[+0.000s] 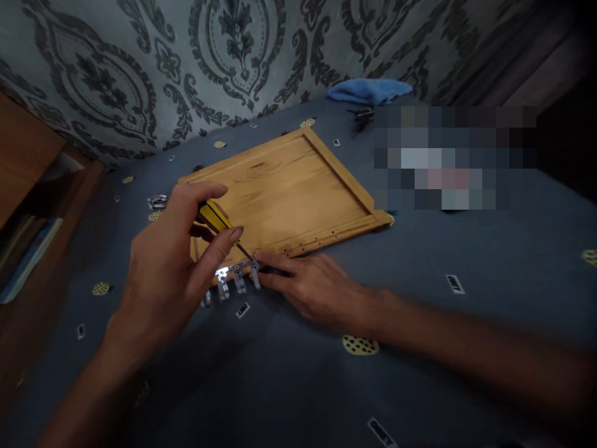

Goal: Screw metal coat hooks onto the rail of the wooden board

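Observation:
My left hand (170, 249) is closed around the yellow and black handle of a screwdriver (216, 219). The screwdriver slants down to the right, and its tip meets a metal hook (255, 274) on the near edge of a framed wooden board (289, 193). My right hand (314, 283) pinches at that same hook from the right, its fingertips at the board's edge. Several more metal hooks (223, 285) sit in a row to the left along the edge. Small dark holes run along the edge to the right of my fingers.
The board lies on a dark blue patterned cloth (298, 386). Behind the left hand lie small shiny metal pieces (157, 201). A blue cloth (370, 91) rests by the patterned wall. Wooden furniture (28, 168) with books stands at left. A blurred-out patch covers the right rear.

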The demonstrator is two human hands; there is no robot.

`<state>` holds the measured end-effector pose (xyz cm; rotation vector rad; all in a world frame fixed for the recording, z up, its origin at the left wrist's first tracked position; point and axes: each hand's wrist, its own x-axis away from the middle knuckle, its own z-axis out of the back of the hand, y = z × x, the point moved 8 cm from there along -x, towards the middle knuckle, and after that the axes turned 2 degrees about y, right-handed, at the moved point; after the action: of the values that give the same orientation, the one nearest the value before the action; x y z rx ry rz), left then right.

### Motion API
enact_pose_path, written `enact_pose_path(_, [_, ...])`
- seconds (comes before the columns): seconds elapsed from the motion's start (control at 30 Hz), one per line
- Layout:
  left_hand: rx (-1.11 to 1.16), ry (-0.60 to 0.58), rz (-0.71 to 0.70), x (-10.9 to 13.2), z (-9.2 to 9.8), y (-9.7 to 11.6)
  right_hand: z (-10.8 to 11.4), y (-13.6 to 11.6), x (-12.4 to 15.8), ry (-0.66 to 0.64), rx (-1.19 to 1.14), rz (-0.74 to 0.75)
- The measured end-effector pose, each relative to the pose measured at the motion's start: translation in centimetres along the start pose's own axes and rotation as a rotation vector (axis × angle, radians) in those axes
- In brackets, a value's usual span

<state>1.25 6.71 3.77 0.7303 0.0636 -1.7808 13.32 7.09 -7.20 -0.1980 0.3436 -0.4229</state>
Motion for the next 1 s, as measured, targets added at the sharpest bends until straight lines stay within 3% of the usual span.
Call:
enact_pose_path(0.17, [-0.047,0.038,-0.017,0.0,0.1,0.2,-0.1,0.0,0.0,-0.02,-0.007,-0.01])
enact_pose_path(0.37, [0.126,0.008,0.084,0.2,0.0,-0.6,0.0,-0.1,-0.1,-0.006,-0.02,0.001])
enact_pose_path(0.63, [-0.02,0.033,-0.008,-0.5,0.1,0.0,0.2,-0.1,-0.1,0.003,-0.018,-0.004])
enact_pose_path(0.87, [0.032,-0.075,0.023,-1.2,-0.2,-0.3,0.2,-0.1,-0.1,-0.002,0.001,-0.001])
enact_pose_path(1.0, [0.111,-0.073,0.034,-1.1,-0.6,-0.3,0.2,-0.1,-0.1,0.014,0.003,0.003])
